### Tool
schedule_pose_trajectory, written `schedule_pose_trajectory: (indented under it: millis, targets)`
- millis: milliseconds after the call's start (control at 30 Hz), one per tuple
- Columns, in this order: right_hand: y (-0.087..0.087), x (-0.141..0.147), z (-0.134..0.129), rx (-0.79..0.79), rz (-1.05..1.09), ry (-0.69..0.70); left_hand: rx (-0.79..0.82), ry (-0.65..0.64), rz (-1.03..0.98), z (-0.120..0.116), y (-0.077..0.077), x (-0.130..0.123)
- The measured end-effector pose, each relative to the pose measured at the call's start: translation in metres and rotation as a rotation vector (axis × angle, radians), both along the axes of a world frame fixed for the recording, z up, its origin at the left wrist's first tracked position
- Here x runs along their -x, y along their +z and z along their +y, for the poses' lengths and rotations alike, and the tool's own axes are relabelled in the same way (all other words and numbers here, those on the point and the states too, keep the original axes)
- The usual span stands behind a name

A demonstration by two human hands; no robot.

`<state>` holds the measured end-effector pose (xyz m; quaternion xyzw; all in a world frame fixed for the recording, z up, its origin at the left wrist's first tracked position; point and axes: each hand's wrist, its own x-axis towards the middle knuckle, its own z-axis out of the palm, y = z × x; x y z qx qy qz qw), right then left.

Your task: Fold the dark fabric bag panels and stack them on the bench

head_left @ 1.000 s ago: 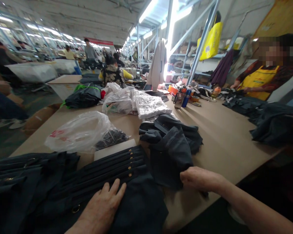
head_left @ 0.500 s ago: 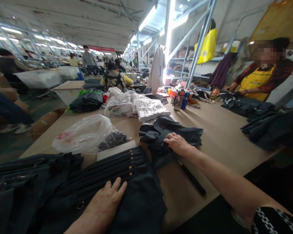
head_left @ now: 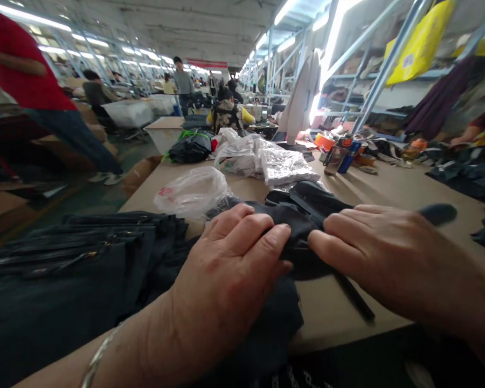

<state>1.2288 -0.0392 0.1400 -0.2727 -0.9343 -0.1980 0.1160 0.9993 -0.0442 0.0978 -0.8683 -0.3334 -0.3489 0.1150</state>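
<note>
Near the middle of the head view, my left hand (head_left: 234, 264) has its fingers curled on a piece of dark cloth (head_left: 297, 229). My right hand (head_left: 380, 245) pinches the right part of the same cloth, so a stretch of it lies between the two hands. Beneath my left hand and wrist more dark fabric hangs toward the front edge. A stack of dark garments (head_left: 84, 275) with small gold-coloured metal parts lies at the left. A black stick-like tool (head_left: 358, 299) rests on the table below my right hand.
Behind the hands are a clear plastic bag (head_left: 194, 191), white plastic packages (head_left: 283, 161), a dark bundle (head_left: 191, 146) and bottles (head_left: 337, 155) on the brown table (head_left: 412, 188). A person in red (head_left: 20, 59) stands at the left; a sleeve shows at the right edge.
My left hand has risen from the garment stack and closed on the cloth, and my right hand has come nearer, gripping it too. The view has turned left; a person in red now shows.
</note>
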Motion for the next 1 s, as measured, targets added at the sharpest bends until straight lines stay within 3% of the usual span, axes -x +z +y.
schedule_pose_trajectory:
  millis: [100, 200, 300, 367, 433, 500, 567, 667, 733, 867, 933, 1000]
  targets:
    - [0.001, 0.015, -0.013, 0.210, 0.157, 0.097, 0.132, 0.037, 0.073, -0.019, 0.021, 0.011]
    - [-0.026, 0.022, 0.002, 0.651, 0.259, 0.020, 0.519, 0.079, 0.194, -0.026, 0.020, 0.036]
    - [-0.080, 0.023, 0.028, 1.157, 0.262, -0.114, 0.853, 0.233, 0.342, -0.016, -0.005, 0.063]
    - [-0.122, 0.025, 0.044, 1.406, 0.309, -0.175, 0.907, 0.343, 0.439, -0.002, -0.031, 0.076]
    - [-0.159, 0.028, 0.056, 1.515, 0.392, -0.240, 0.913, 0.407, 0.541, 0.014, -0.059, 0.083]
    - [-0.185, 0.035, 0.066, 1.459, 0.419, -0.305, 0.916, 0.427, 0.623, 0.029, -0.083, 0.086]
    - [-0.199, 0.043, 0.073, 1.268, 0.334, -0.364, 0.914, 0.423, 0.675, 0.041, -0.100, 0.086]
    - [-0.209, 0.056, 0.081, 0.937, 0.116, -0.423, 0.944, 0.427, 0.731, 0.055, -0.113, 0.082]
    - [-0.213, 0.063, 0.083, 0.814, 0.001, -0.447, 0.975, 0.446, 0.774, 0.058, -0.115, 0.075]
    - [-0.218, 0.070, 0.080, 0.762, -0.081, -0.489, 0.762, 0.483, 0.811, 0.048, -0.116, 0.050]
    - [-0.217, 0.069, 0.079, 0.761, -0.061, -0.472, 0.693, 0.367, 0.766, 0.037, -0.125, 0.035]
    - [-0.213, 0.063, 0.083, 0.774, -0.003, -0.421, 0.759, 0.232, 0.750, 0.028, -0.140, 0.025]
